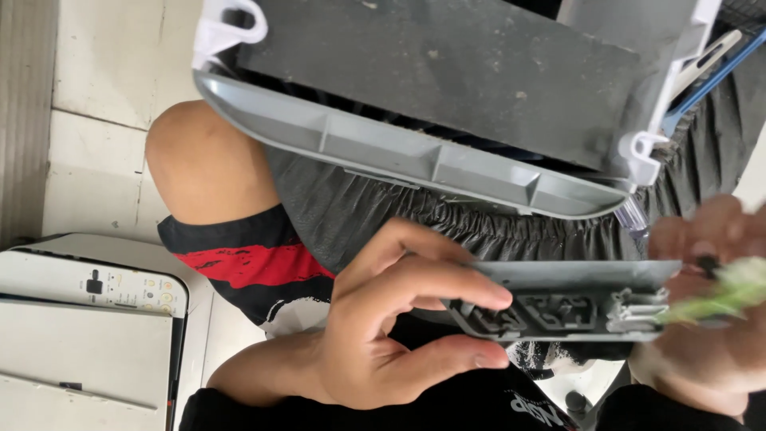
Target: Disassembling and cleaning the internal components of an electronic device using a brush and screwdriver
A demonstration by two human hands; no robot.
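Item in hand: narrow grey plastic panel with moulded ribs and small clips (558,307), held flat above my lap, just below the big unit. My left hand (399,319) pinches its near end, fingers curled over the top edge and thumb under the lower edge, closed firmly on it. My right hand (702,311) is at the far end, blurred; it seems closed round a thin green-handled tool (730,291) whose dark tip meets the panel's clip end, though I cannot tell how tight that hold is.

Step, as I judge it: working the clip end of the panel with the tool. Next move calls for a steady left pinch and a fine tip placement.

Surroundings: large grey plastic housing with dark dusty inner plate (447,88) resting across my knees, its curved rim crowding the panel from above; white flat appliance with a small button strip (88,319) on the tiled floor (104,72), well apart.
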